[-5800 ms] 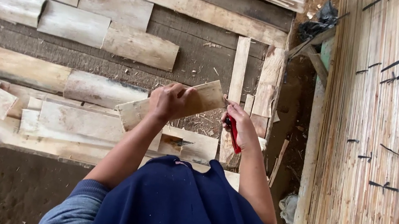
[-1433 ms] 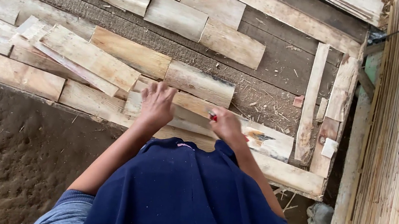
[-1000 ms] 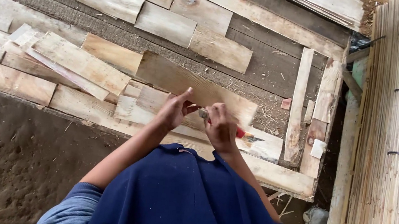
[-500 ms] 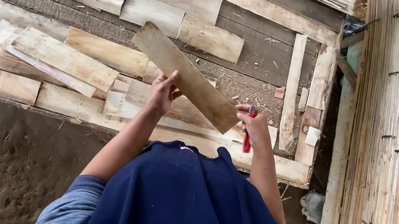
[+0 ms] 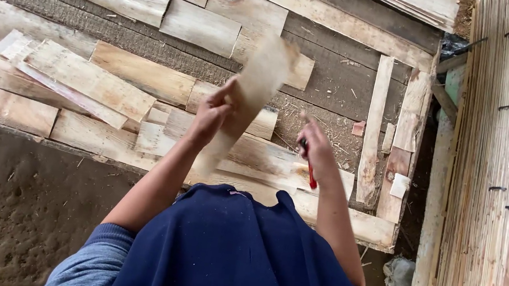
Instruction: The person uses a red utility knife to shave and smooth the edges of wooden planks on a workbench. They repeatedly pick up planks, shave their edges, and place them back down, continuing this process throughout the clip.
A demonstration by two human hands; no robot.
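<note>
The left hand [image 5: 210, 115] grips a blurred wooden plank [image 5: 248, 94] raised above the laid boards [image 5: 147, 76], not yet set among them, while the right hand [image 5: 317, 153] closes its fingers around a red-handled tool [image 5: 310, 172] just beside

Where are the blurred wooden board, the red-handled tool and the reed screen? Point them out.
wooden board [image 5: 254, 92], head view, middle of its blurred face.
red-handled tool [image 5: 311, 176], head view, red handle below the right hand.
reed screen [image 5: 508, 159], head view, bare reeds at right.
</note>
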